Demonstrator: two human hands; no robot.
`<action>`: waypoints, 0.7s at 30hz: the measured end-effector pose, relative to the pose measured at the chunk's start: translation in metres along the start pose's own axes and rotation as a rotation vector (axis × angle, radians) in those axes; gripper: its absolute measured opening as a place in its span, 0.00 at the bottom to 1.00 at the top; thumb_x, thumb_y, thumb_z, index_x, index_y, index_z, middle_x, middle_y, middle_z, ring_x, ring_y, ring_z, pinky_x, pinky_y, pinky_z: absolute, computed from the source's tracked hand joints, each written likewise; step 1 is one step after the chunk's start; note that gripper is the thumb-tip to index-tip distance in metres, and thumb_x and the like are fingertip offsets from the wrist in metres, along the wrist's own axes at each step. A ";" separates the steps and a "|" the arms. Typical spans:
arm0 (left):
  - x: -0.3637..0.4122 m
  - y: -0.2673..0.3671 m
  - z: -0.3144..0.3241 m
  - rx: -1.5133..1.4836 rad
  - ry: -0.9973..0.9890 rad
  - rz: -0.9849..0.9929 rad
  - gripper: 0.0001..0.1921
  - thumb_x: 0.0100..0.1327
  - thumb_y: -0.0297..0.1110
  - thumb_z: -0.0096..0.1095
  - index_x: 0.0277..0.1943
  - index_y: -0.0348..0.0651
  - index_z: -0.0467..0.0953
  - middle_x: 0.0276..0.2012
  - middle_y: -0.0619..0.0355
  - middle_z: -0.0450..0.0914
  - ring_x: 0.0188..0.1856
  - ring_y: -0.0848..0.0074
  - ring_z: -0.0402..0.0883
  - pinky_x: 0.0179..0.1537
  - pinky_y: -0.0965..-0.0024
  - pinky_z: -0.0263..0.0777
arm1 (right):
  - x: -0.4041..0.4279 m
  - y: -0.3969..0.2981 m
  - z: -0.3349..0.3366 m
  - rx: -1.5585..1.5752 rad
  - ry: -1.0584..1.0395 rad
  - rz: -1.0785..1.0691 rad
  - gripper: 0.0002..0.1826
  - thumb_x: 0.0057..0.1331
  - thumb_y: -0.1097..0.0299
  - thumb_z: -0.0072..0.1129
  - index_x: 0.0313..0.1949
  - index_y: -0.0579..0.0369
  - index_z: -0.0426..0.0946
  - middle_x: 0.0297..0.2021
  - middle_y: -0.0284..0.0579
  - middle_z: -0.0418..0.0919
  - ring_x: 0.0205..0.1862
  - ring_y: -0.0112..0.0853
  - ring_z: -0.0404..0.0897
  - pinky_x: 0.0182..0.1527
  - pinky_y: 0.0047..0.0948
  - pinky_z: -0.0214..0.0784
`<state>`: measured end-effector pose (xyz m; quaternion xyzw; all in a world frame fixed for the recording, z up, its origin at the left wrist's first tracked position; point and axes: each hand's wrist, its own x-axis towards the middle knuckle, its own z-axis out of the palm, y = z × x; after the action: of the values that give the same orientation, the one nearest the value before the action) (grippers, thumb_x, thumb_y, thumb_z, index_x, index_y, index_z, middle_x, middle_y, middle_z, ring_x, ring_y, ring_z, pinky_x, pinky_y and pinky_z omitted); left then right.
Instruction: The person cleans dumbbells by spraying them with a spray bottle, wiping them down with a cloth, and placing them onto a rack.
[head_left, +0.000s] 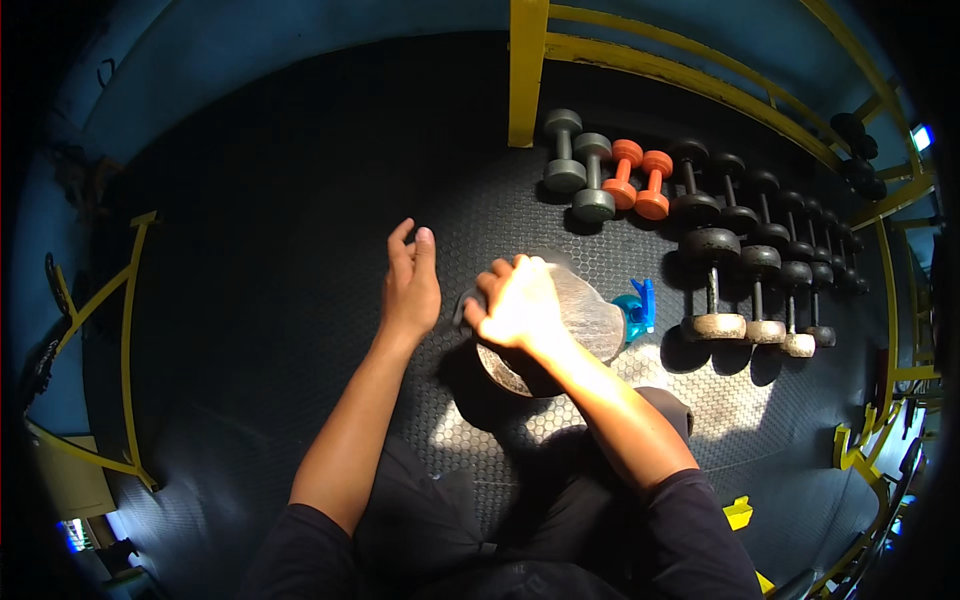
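My left hand (412, 292) is raised above the dark floor mat, thumb and fingers apart, holding nothing. To its right, my right hand (519, 300) lies over a large, worn grey rounded weight (592, 311), its fingers bent. Bright sunlight washes out that hand. Something grey and blurred shows by its fingertips; whether the hand grips it cannot be told. The weight's lower rim (506, 371) is pale and scuffed, and part of it is hidden by my right hand and forearm. Just right of the weight is a blue spray bottle (636, 311).
Grey dumbbells (564, 150), orange dumbbells (624, 174) and several black dumbbells (726, 193) line the textured rubber floor (480, 225) at the right. Several dumbbells with pale lower heads (714, 326) stand nearer. Yellow metal frames (527, 75) rise behind and at both sides.
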<state>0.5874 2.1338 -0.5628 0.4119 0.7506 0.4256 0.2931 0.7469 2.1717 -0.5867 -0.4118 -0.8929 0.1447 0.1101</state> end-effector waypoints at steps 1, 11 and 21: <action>0.001 0.007 0.001 -0.050 0.015 0.013 0.31 0.77 0.55 0.37 0.69 0.36 0.56 0.41 0.52 0.80 0.43 0.71 0.79 0.51 0.66 0.70 | -0.007 -0.005 -0.001 0.041 -0.014 -0.063 0.20 0.56 0.49 0.58 0.33 0.56 0.82 0.37 0.48 0.78 0.45 0.46 0.74 0.58 0.48 0.62; 0.013 0.010 0.032 -0.207 -0.069 0.017 0.29 0.76 0.52 0.41 0.68 0.39 0.60 0.59 0.44 0.73 0.58 0.65 0.73 0.62 0.62 0.64 | -0.005 0.002 -0.022 0.114 -0.036 -0.212 0.21 0.47 0.49 0.61 0.24 0.57 0.82 0.36 0.50 0.81 0.46 0.44 0.80 0.58 0.43 0.68; -0.017 -0.070 0.086 -0.335 -0.345 -0.131 0.30 0.76 0.56 0.38 0.66 0.37 0.65 0.61 0.41 0.74 0.66 0.57 0.70 0.67 0.59 0.60 | -0.086 0.085 0.011 0.849 0.099 0.598 0.29 0.75 0.47 0.45 0.57 0.63 0.72 0.50 0.61 0.76 0.55 0.43 0.76 0.58 0.37 0.65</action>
<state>0.6381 2.1327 -0.6631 0.3747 0.6335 0.4474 0.5080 0.8581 2.1564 -0.6335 -0.5744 -0.5927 0.4994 0.2634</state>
